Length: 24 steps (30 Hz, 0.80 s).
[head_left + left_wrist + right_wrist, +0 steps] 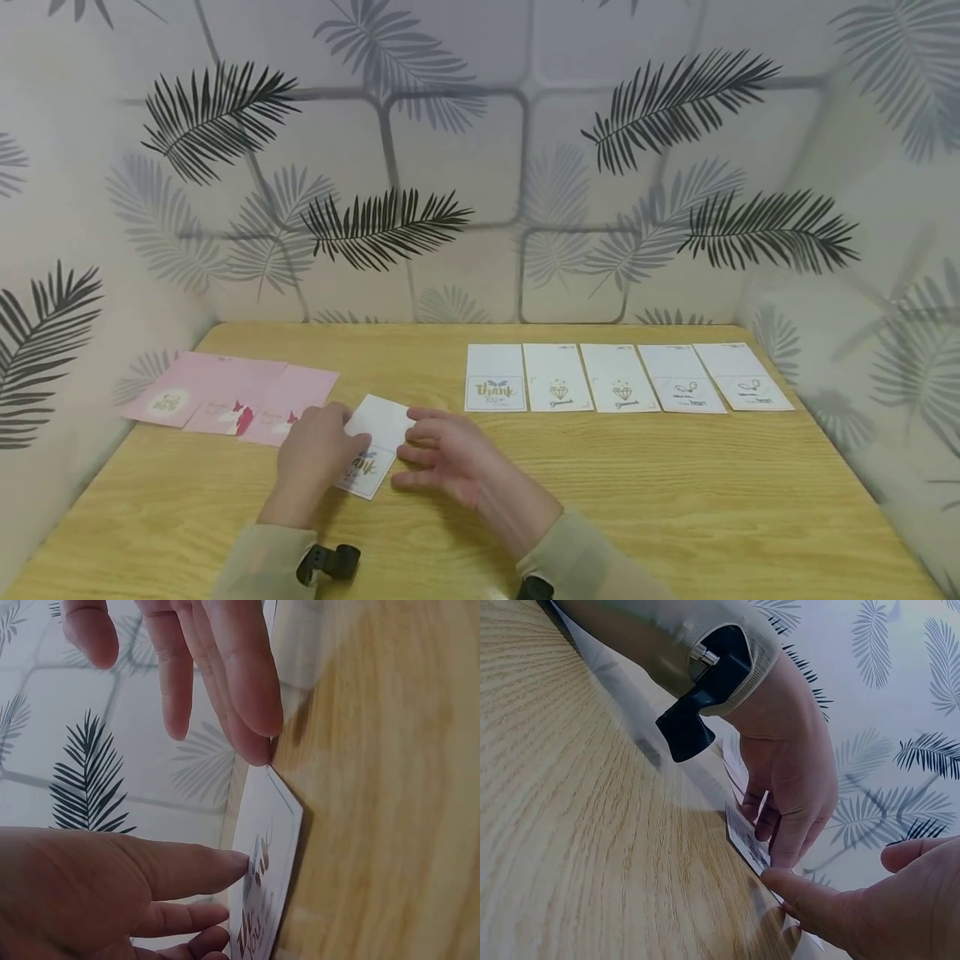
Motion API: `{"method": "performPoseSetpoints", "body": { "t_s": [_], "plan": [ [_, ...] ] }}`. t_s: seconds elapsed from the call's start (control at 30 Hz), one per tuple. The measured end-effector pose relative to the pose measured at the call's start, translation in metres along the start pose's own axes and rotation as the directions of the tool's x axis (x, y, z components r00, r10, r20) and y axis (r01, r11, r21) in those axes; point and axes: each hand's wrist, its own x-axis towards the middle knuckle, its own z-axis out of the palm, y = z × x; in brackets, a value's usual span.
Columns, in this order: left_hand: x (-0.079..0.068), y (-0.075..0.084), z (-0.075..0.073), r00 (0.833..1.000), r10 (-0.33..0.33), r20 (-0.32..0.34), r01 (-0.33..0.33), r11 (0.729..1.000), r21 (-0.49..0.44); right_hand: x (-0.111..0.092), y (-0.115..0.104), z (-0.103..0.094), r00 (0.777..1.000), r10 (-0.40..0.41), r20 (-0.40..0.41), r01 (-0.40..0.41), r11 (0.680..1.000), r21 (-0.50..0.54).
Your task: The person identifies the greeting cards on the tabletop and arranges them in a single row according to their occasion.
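Note:
A white "Thank you" card [382,423] lies tilted between the two hands, close over the wooden table. The left hand [313,442] holds its left side, the thumb across the printed face and the other fingers at the edge. Along the opposite side is the right hand [448,460], its fingers spread and fairly straight, fingertips right at the card's edge. In the left wrist view, the left thumb presses on the card [279,817] near its gold lettering. The right wrist view shows both hands meeting at the low-lying card [742,838].
Pink cards [247,379] overlap at the table's left, just beyond the left hand. A row of several white printed cards, including another "Thank you" card [495,362] and diamond-print cards [557,362], lies at the back right. A leaf-patterned backdrop [465,167] rises behind the table [637,500].

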Motion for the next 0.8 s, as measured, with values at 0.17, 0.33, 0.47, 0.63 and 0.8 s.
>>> {"method": "performPoseSetpoints", "body": {
  "t_s": [0.17,0.33,0.47,0.63,0.8],
  "plan": [
    [0.0011,0.0008,0.001,1.0,0.002,0.004,-0.002,1.0,-0.024,-0.0011,0.001,-0.0001,1.0,0.0,-0.001,0.0,1.0,-0.004],
    [0.0023,-0.0007,0.0013,1.0,-0.016,0.0,0.016,0.999,-0.029,-0.0008,0.0019,-0.0005,1.0,0.0,-0.002,0.0,1.0,-0.002],
    [0.0038,-0.0007,0.0014,1.0,-0.003,-0.006,0.003,0.999,-0.037,-0.0004,0.002,-0.0009,1.0,0.0,0.0,0.0,1.0,-0.001],
    [0.0062,-0.0023,0.0027,1.0,0.006,0.001,-0.006,0.998,-0.063,-0.0002,0.0019,-0.0013,1.0,-0.001,0.002,0.001,1.0,0.001],
    [0.0068,-0.0031,0.0015,1.0,0.003,0.013,-0.002,0.996,-0.085,-0.0003,0.0017,-0.0017,1.0,-0.001,0.003,0.001,1.0,-0.003]
  ]
}}
